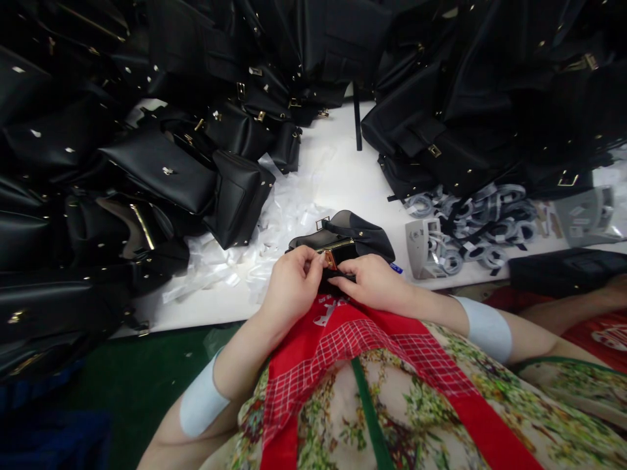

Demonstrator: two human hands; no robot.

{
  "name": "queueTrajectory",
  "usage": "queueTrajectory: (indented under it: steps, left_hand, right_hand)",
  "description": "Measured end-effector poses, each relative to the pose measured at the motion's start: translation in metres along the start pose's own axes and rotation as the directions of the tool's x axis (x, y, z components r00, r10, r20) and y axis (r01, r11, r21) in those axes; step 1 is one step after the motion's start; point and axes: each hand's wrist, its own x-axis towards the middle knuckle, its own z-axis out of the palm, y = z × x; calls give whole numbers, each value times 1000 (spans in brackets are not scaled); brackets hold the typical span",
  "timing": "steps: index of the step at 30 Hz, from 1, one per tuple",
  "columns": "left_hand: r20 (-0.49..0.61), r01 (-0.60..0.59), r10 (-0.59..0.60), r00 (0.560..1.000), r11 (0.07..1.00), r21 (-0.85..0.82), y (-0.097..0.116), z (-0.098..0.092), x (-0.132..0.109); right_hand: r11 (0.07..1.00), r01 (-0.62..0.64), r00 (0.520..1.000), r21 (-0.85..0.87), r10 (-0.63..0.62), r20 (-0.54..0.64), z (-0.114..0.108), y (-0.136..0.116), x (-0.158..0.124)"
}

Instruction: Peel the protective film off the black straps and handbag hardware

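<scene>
Floral clothing (406, 398) fills the nearest part of the view, with a red apron (313, 339) over it, and just beyond the apron's top edge sits the black handbag (376, 243), at the near edge of the white table (337, 150). It looks light and small, with soft, smooth sides that would probably give under pressure and might slide a little on the tabletop. The gold clasp (332, 261) looks like its hard part, and its polished face could scratch, so the bag is likely best steadied by the body or the front edge beside the metal.

Both forearms reach forward and converge, elbows wide, a pale blue band on each. The left hand (292, 277) comes in from the left with its fingers curled; thumb and forefinger are pinched together on the bag at the clasp, though whether they grip metal or leather is too small to tell. The right hand (375, 277) lies palm inward, its thumb and forefinger slightly parted with the bag's front edge between them.

Loose white strips (289, 202) lie to the left of the bag, wrapped coils (490, 254) to its right.
</scene>
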Motion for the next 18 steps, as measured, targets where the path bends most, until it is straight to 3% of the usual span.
queueTrajectory:
  steps: [4,10,18]
  left_hand:
    - [-129,-81,113,985,969,232,8,4,-7]
    - [-14,-4,4,1000,999,-33,2,9,-6]
    - [97,39,-29,995,994,-105,0,14,-5]
  right_hand:
    - [1000,0,999,4,0,-32,2,2,7]
    - [998,-8,999,69,11,-41,8,9,10]
    - [992,-58,997,113,62,-35,12,14,7]
